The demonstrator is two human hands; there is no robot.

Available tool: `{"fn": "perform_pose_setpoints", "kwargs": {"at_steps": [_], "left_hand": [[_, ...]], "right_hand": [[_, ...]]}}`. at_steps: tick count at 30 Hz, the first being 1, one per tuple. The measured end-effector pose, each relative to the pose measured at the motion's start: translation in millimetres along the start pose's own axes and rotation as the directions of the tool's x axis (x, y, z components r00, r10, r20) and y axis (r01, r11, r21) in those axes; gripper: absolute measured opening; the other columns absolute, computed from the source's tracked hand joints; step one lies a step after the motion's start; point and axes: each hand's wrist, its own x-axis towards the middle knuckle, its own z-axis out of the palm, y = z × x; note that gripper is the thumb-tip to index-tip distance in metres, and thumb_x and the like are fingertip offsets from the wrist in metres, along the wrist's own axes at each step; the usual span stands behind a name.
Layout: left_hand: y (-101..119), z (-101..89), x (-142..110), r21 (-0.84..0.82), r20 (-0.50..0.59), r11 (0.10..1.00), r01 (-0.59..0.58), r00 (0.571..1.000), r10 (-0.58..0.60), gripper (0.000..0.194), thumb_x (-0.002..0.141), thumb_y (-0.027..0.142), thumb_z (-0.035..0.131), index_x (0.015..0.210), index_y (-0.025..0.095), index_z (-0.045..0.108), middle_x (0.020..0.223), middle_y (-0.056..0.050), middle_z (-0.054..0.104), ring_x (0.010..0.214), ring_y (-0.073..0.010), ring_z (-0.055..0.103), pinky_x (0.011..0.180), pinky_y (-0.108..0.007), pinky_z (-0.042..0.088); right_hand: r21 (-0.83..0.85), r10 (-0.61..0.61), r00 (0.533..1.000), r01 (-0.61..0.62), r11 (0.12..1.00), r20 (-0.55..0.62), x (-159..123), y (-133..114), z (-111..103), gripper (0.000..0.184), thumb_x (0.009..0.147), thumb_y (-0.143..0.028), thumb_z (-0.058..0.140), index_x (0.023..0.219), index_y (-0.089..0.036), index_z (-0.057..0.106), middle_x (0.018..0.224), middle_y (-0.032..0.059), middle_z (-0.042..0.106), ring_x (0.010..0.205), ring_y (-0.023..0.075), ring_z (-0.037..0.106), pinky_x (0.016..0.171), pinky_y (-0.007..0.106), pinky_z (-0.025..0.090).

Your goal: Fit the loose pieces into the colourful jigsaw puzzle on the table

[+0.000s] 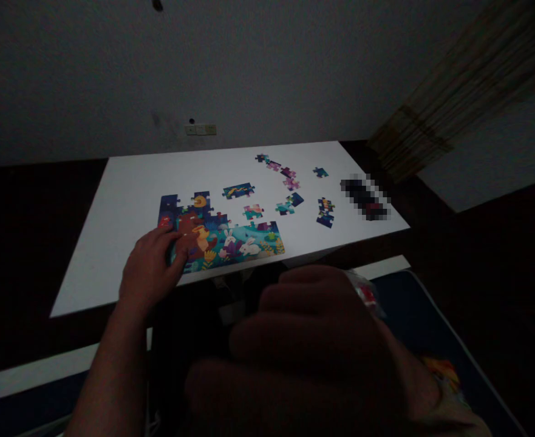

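Note:
My left hand point(151, 267) lies open with its fingers spread on the left part of a partly joined jigsaw puzzle point(231, 243). The joined part shows a brown bear, a yellow animal and white rabbits. Close to the camera, my right hand point(303, 346) looms large, dark and blurred. Its fingers look curled in, and whatever may be inside them is hidden. Beyond the joined part lie a small joined strip point(238, 190) and a loose pink and teal puzzle piece point(253, 212). Other pieces, such as a pink piece point(291, 183) and a blue piece point(320, 172), are scattered to the right.
The white table point(112, 212) stands near a grey wall with a socket panel point(200, 130). A pixelated dark object point(365, 197) is at the table's right end. Below the right side is a dark blue seat point(413, 315); a curtain point(431, 115) hangs at the right.

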Motion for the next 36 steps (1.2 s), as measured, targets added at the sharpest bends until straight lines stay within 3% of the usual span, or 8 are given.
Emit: {"fn": "perform_pose_setpoints", "kwargs": {"at_steps": [2, 4, 9, 11, 15, 21, 27, 36], "left_hand": [[-1, 0.5, 1, 0.000, -0.008, 1.000, -0.001, 1.000, 0.001, 0.044, 0.101, 0.045, 0.048, 0.130, 0.018, 0.066, 0.150, -0.015, 0.057, 0.141, -0.0345, 0.050, 0.117, -0.053, 0.043], [-2, 1.6, 1, -0.004, -0.016, 1.000, -0.006, 1.000, 0.006, 0.044, 0.101, 0.045, 0.047, 0.129, 0.018, 0.066, 0.149, -0.016, 0.058, 0.140, -0.0345, 0.051, 0.116, -0.053, 0.043], [-7, 5.2, 0, -0.009, -0.063, 0.999, -0.040, 0.997, 0.039, 0.042, 0.101, 0.044, 0.048, 0.127, 0.017, 0.068, 0.144, -0.017, 0.062, 0.138, -0.0346, 0.054, 0.115, -0.054, 0.045], [-9, 6.5, 0, 0.006, -0.067, 0.999, -0.049, 0.997, 0.049, 0.044, 0.101, 0.045, 0.047, 0.127, 0.015, 0.068, 0.144, -0.018, 0.061, 0.137, -0.0348, 0.054, 0.114, -0.053, 0.045], [-11, 7.6, 1, 0.030, -0.060, 0.999, -0.039, 0.997, 0.041, 0.046, 0.101, 0.046, 0.047, 0.128, 0.016, 0.068, 0.145, -0.018, 0.061, 0.136, -0.0353, 0.055, 0.114, -0.054, 0.045], [-9, 4.7, 1, -0.018, -0.063, 0.999, -0.036, 0.997, 0.035, 0.042, 0.099, 0.044, 0.049, 0.127, 0.018, 0.069, 0.145, -0.016, 0.062, 0.137, -0.0343, 0.054, 0.115, -0.055, 0.045], [-8, 3.1, -1, -0.010, -0.052, 1.000, -0.025, 0.998, 0.025, 0.044, 0.101, 0.044, 0.049, 0.129, 0.017, 0.068, 0.145, -0.017, 0.061, 0.135, -0.0345, 0.055, 0.114, -0.054, 0.046], [-7, 2.9, -4, -0.049, -0.091, 0.998, -0.042, 0.995, 0.037, 0.041, 0.102, 0.042, 0.049, 0.128, 0.018, 0.069, 0.145, -0.016, 0.062, 0.136, -0.0334, 0.055, 0.115, -0.055, 0.046]], "right_hand": [[-0.068, 0.067, 0.993, -0.060, 0.996, 0.102, 19, 19, -7, 0.043, 0.098, -0.036, 0.046, 0.134, -0.049, 0.067, 0.105, -0.0070, 0.078, 0.089, 0.0196, 0.072, 0.082, 0.039, 0.062], [-0.162, 0.280, 0.960, -0.278, 0.947, -0.010, 20, 59, -2, 0.039, 0.098, -0.030, 0.045, 0.124, -0.032, 0.075, 0.106, 0.0031, 0.078, 0.098, 0.0238, 0.072, 0.091, 0.041, 0.057], [-0.277, 0.638, 0.618, -0.783, 0.558, -0.460, -36, 178, 17, 0.052, 0.093, -0.038, 0.055, 0.133, -0.005, 0.065, 0.128, 0.0262, 0.065, 0.121, 0.0392, 0.057, 0.104, 0.053, 0.046], [-0.317, 0.683, 0.565, -0.825, 0.468, -0.464, -56, 201, 17, 0.061, 0.092, -0.048, 0.059, 0.135, -0.005, 0.065, 0.131, 0.0282, 0.061, 0.122, 0.0423, 0.053, 0.106, 0.056, 0.043], [-0.285, 0.713, 0.585, -0.811, 0.511, -0.386, -66, 210, 19, 0.052, 0.095, -0.051, 0.054, 0.128, -0.014, 0.070, 0.133, 0.0220, 0.060, 0.125, 0.0392, 0.050, 0.108, 0.055, 0.039], [-0.096, 0.757, 0.534, -0.835, 0.541, -0.376, -57, 209, 23, 0.050, 0.086, -0.051, 0.062, 0.121, -0.016, 0.065, 0.133, 0.0214, 0.060, 0.125, 0.0402, 0.050, 0.105, 0.057, 0.041], [0.348, 0.754, 0.522, -0.674, 0.651, -0.399, -36, 192, 32, 0.038, 0.087, -0.049, 0.067, 0.110, -0.019, 0.064, 0.096, 0.0091, 0.070, 0.089, 0.0269, 0.067, 0.086, 0.042, 0.052], [0.593, 0.680, 0.711, -0.473, 0.652, -0.181, 44, 145, 68, 0.033, 0.085, -0.044, 0.075, 0.106, -0.018, 0.073, 0.085, 0.0050, 0.074, 0.076, 0.0203, 0.069, 0.073, 0.033, 0.056]]}}
